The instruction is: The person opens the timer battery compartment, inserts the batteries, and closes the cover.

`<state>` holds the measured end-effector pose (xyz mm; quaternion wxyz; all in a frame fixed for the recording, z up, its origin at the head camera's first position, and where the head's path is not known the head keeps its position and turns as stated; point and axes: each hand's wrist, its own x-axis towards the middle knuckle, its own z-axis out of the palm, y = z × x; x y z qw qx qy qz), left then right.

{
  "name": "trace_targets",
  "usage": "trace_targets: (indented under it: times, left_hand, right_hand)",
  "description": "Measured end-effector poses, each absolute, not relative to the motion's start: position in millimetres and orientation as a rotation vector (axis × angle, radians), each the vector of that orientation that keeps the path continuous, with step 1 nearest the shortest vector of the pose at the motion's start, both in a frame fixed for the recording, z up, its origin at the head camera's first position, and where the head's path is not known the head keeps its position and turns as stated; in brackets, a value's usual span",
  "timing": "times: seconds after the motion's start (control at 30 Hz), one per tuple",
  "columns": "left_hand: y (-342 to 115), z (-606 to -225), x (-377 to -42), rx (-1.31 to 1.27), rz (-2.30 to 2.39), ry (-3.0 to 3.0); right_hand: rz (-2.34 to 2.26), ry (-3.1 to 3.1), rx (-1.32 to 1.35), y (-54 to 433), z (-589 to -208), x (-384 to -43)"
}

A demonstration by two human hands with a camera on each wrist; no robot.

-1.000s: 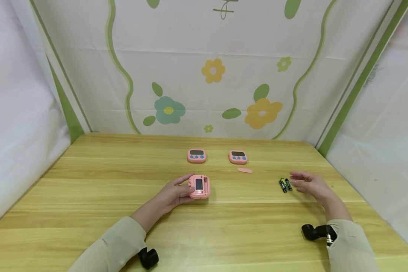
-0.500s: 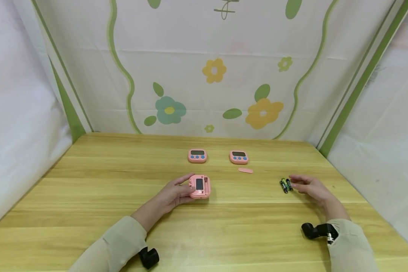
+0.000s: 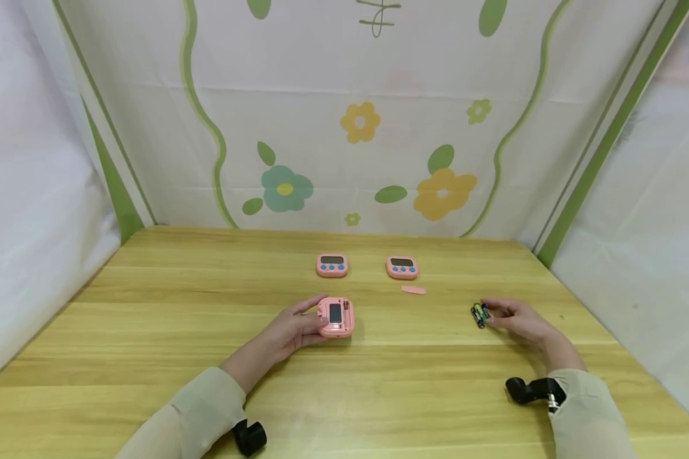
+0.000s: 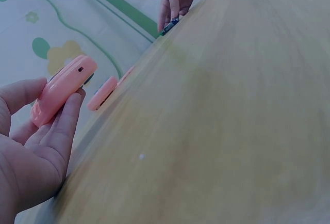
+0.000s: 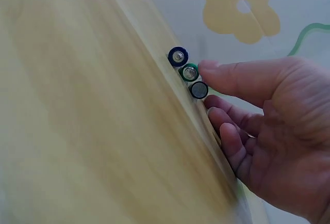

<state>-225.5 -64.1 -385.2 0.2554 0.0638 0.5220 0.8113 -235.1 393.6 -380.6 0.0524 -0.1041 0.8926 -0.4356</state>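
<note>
My left hand holds a pink digital timer, thumb on top and fingers beneath. The timer's back faces up, with a dark rectangle and an uncovered battery slot along its right side. In the left wrist view the timer is tilted above the table. Several small batteries lie side by side on the table at the right. My right hand is around their right side, thumb and fingertips apart. In the right wrist view, the thumb is against the batteries; the fingertips are beside the nearest one.
Two more pink timers, a left one and a right one, lie screen-up toward the back of the wooden table. A pink battery cover lies before the right one. A flower-printed cloth hangs behind.
My right hand has moved slightly left onto the batteries, and its thumb and fingers have drawn closer together. The left hand and its timer stay in place.
</note>
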Motion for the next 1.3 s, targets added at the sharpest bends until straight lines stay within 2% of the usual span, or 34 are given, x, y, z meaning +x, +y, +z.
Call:
trace_targets:
  times: [1.3]
  left_hand:
    - [-65.2,-385.3,-224.5,0.203,2.199,1.424]
  right_hand:
    - [-1.208,2.813,-0.196,392.0,-382.4,-235.2]
